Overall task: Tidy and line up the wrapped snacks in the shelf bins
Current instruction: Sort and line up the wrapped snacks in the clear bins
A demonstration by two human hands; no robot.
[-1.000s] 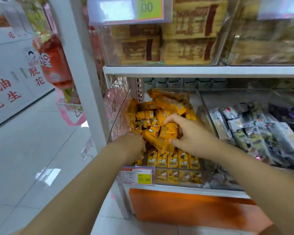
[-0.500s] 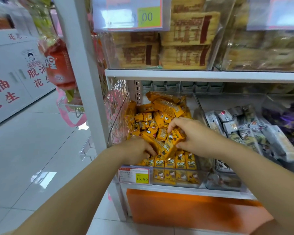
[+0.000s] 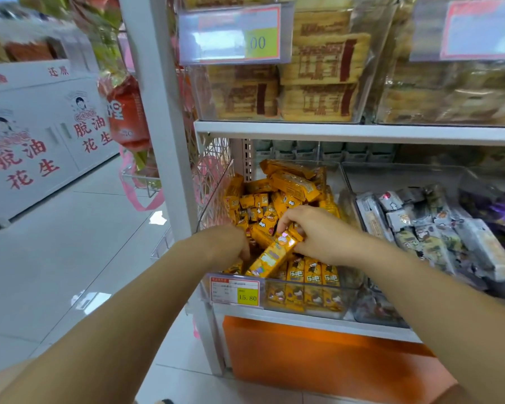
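Head view: the right hand [image 3: 318, 233] pinches the upper end of a yellow snack bar [image 3: 274, 255], which slants down from its fingertips toward the front wall of the clear bin [image 3: 349, 297]. The left hand [image 3: 228, 243] curls beside the bar's lower half, but its fingertips are hidden, so I cannot tell its grip. The wrapper looks light, crinkly and slick, so holding it by both ends should steer it best.

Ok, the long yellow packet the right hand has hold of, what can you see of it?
The long yellow packet is a slim bar in glossy wrap, orange-yellow with pale print and a glare spot near its top. It lies tilted over the front row in the clear bin, its upper end pinched by the right hand. The left hand is close beside it; contact unclear.
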